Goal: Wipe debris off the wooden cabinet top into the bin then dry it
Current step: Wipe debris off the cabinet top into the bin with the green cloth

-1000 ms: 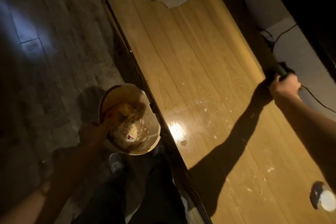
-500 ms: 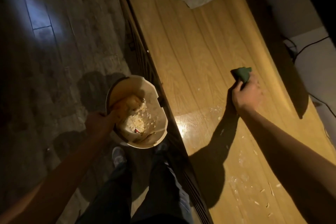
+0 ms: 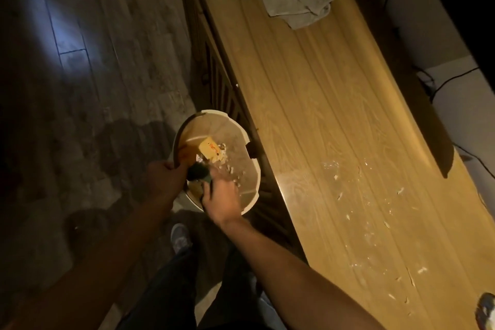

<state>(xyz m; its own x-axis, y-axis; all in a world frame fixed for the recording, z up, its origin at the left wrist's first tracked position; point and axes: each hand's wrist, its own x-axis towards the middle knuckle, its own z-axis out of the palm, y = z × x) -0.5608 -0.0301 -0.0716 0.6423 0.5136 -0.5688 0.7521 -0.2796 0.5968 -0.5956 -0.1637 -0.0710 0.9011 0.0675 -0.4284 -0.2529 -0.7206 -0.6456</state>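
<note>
Left hand (image 3: 164,178) clamped on bin (image 3: 249,190) rim, beside cabinet top (image 3: 321,115). Right hand (image 3: 223,199) over bin, gripping soft green cloth (image 3: 199,172). Probably light, limp; best bunched. Debris (image 3: 375,211) scattered rightward.

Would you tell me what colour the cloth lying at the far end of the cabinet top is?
The cloth is pale grey, seen in the head view.

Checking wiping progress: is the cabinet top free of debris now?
No: pale crumbs still lie scattered on the cabinet top.
</note>
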